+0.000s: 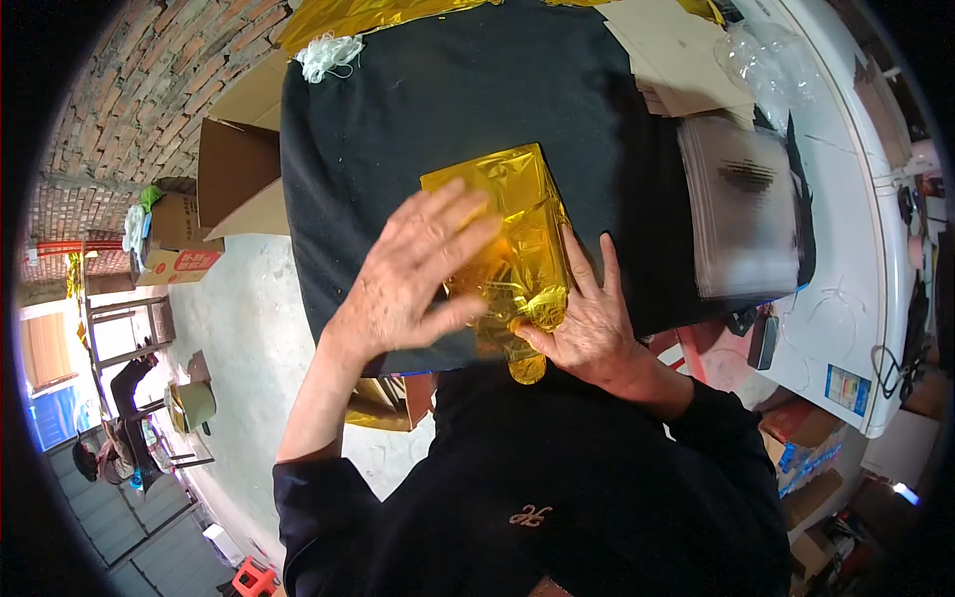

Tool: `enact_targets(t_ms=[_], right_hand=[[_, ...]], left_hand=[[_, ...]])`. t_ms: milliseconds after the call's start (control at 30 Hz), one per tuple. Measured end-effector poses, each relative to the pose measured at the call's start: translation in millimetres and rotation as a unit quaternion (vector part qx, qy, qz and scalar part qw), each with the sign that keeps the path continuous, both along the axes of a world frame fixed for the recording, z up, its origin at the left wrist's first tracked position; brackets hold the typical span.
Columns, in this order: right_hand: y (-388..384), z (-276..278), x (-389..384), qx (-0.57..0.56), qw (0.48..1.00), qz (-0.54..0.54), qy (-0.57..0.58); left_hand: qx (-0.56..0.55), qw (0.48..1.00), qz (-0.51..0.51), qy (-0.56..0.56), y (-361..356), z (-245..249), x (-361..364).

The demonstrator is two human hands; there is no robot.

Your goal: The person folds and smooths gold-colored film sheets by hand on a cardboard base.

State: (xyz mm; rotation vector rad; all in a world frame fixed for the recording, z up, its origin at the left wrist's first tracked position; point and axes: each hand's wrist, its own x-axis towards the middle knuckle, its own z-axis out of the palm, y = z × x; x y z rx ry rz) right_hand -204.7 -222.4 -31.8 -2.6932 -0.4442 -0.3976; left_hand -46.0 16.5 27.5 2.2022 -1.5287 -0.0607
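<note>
On the black cloth [398,109] in front of me lies a folded piece of gold foil [522,194], flat and shiny like an uninflated foil balloon. A narrow tab with a rounded end sticks out of it toward my body. My left hand [413,269], slightly blurred, is over the foil's left side with fingers spread, hiding part of it. At the lower right edge rests my right hand [597,333], its fingers stretched out along the cloth. Its thumb touches the crumpled foil near the tab.
A stack of clear plastic bags [741,219] sits at the right on the cloth. White strings [328,58] lie at the far left corner. Beyond the left edge stands an open cardboard box [239,169]. A white surface [836,289] runs along the right.
</note>
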Motion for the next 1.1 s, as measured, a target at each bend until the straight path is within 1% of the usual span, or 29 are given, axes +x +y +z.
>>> enact_targets(t_ms=[33,167,367,433,467,567,600,700,833,933,1033,1100], right_hand=[[1.0,0.4,1.2,0.012,1.0,-0.001,-0.007],[3.6,0.9,4.7,0.047,0.998,-0.001,-0.039],[-0.8,-1.3,0.5,-0.008,0.998,-0.002,-0.056],[-1.8,-4.5,0.6,0.006,0.998,0.007,-0.065],[-1.5,-5.6,1.1,0.013,0.997,0.01,-0.07],[5.5,7.1,7.1,0.073,0.997,0.008,-0.035],[4.0,8.7,6.8,0.051,0.998,0.018,-0.03],[11.4,13.2,10.4,0.067,0.997,0.004,0.034],[17.3,9.1,17.1,0.034,0.999,-0.026,0.016],[15.4,5.7,23.6,0.003,1.0,-0.014,-0.028],[17.4,4.8,31.0,-0.008,0.997,-0.062,-0.034],[14.6,0.2,29.1,0.013,0.999,-0.048,0.007]], left_hand=[[-0.019,1.0,0.01,-0.017,-5.0,-4.2,10.4],[0.005,0.997,0.053,-0.056,-34.1,-17.7,32.7],[0.032,0.997,0.063,-0.04,-60.0,-47.3,31.4],[0.037,0.996,0.067,-0.04,-60.9,-51.2,30.8],[0.033,0.997,0.07,-0.028,-59.8,-51.1,31.1],[0.027,0.997,0.073,0.01,-59.9,-48.0,30.8],[0.03,0.997,0.073,0.022,-60.9,-46.0,30.0],[0.021,0.996,0.076,0.034,-61.8,-43.4,29.2],[0.011,0.996,0.076,0.051,-62.1,-43.1,29.8],[0.003,0.994,0.083,0.07,-63.0,-43.4,29.6],[-0.003,0.995,0.08,0.062,-62.0,-47.6,31.1],[-0.003,0.995,0.081,0.062,-61.6,-46.0,31.0]])
